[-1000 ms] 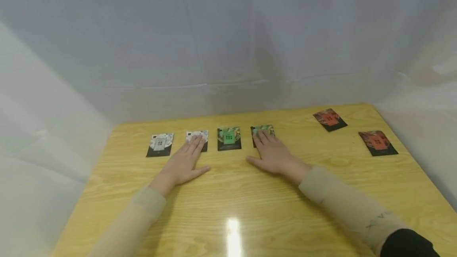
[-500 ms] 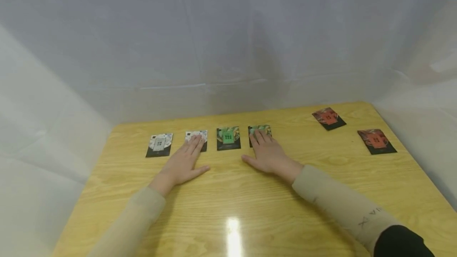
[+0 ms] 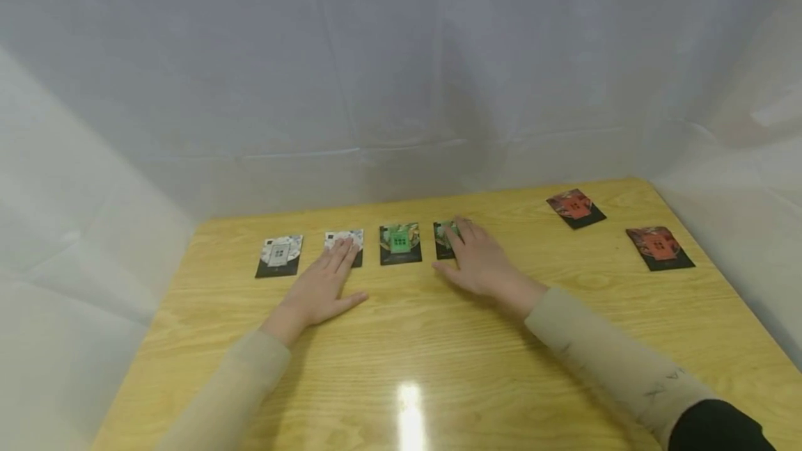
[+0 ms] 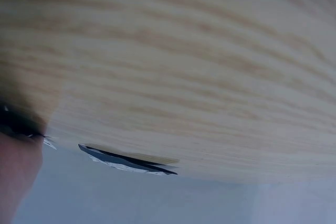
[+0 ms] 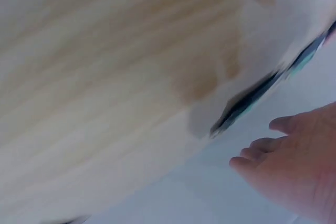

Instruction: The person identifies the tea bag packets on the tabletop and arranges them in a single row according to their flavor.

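Several small flat packets lie on the wooden table (image 3: 388,353). My left hand (image 3: 316,291) rests with straight fingers on a white-and-black packet (image 3: 357,256) in the head view, covering much of it. Another white-and-black packet (image 3: 279,257) lies left of that hand. Between the hands is a green-and-black packet (image 3: 400,243). My right hand (image 3: 479,259) is spread over the right part of a second green-and-black packet (image 3: 442,242). In the right wrist view the right hand's loose fingers (image 5: 262,153) appear raised off the tabletop, gripping nothing.
Two red-and-black packets lie at the far right, one (image 3: 576,208) near the back edge and tilted, the other (image 3: 661,248) nearer the right edge. Grey-white sheeting (image 3: 401,89) hangs behind the table and along both sides.
The right hand and its green packet shifted slightly left. Then the hand moved right and spread its fingers, uncovering the packet's left part. The left hand has stayed in place.
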A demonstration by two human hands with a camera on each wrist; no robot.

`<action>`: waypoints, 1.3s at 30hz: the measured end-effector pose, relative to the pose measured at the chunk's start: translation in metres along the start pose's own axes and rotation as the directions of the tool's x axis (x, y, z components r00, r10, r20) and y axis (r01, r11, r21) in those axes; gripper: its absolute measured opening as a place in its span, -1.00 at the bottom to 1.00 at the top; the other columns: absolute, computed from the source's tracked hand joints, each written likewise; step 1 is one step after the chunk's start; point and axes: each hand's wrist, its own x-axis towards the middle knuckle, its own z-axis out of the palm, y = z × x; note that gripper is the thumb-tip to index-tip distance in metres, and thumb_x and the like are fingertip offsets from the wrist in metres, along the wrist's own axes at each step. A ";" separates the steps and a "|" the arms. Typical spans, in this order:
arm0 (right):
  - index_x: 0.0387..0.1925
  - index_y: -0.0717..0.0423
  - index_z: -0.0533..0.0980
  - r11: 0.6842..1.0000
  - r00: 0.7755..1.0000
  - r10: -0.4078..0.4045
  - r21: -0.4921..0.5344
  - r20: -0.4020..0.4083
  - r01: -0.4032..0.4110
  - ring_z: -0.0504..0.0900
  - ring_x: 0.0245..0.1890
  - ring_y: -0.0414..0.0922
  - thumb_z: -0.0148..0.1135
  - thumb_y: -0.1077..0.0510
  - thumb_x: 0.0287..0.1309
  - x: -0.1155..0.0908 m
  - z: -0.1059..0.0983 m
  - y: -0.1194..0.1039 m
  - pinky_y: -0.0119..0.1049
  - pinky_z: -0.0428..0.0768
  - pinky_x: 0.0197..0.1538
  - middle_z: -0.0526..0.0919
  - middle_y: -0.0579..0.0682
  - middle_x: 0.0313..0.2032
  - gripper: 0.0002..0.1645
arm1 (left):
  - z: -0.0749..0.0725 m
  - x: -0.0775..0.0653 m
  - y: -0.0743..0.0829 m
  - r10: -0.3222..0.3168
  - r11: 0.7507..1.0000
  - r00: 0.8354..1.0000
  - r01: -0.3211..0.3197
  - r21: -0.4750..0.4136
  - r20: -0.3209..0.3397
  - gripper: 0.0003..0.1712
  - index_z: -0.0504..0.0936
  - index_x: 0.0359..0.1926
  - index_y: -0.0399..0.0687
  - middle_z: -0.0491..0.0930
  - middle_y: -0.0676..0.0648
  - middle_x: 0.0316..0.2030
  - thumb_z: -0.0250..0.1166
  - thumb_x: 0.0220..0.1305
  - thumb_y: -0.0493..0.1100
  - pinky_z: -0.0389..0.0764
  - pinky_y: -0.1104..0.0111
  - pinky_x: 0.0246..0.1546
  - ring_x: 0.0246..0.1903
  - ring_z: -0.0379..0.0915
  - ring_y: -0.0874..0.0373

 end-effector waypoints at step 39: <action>0.68 0.37 -0.14 0.997 0.997 0.067 0.033 -0.029 -0.067 -0.24 0.68 0.42 -0.06 -0.35 0.60 -0.052 -0.026 0.184 0.40 -0.12 0.66 -0.20 0.46 0.67 0.10 | -0.002 0.000 0.002 -0.015 1.000 1.000 0.014 0.008 0.016 0.14 -0.18 0.71 -0.25 -0.26 -0.28 0.72 0.04 0.55 0.41 -0.09 -0.02 0.74 0.72 -0.32 -0.21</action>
